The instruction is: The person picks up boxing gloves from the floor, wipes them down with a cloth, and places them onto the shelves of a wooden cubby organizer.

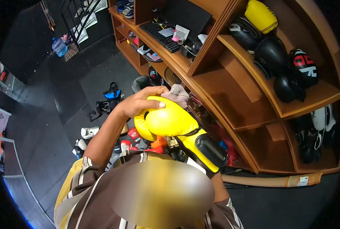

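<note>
My left hand (145, 101) is closed around a pale pinkish-grey cloth (176, 95), which bunches out beyond the fingers. Its thumb lies on a yellow boxing glove (172, 120) with a black panel on the cuff. The cloth touches the glove's upper side. My right forearm (219, 187) comes up to the cuff end of this glove. The right hand itself is hidden inside or behind the glove, and I cannot tell which.
A wooden shelf unit (250, 89) on the right holds black gloves (271, 53) and a yellow glove (260, 16). A keyboard (160, 36) sits on its desk part. Several red gloves (134, 134) and other gear lie on the floor. A cardboard tube (269, 180) lies along the shelf base.
</note>
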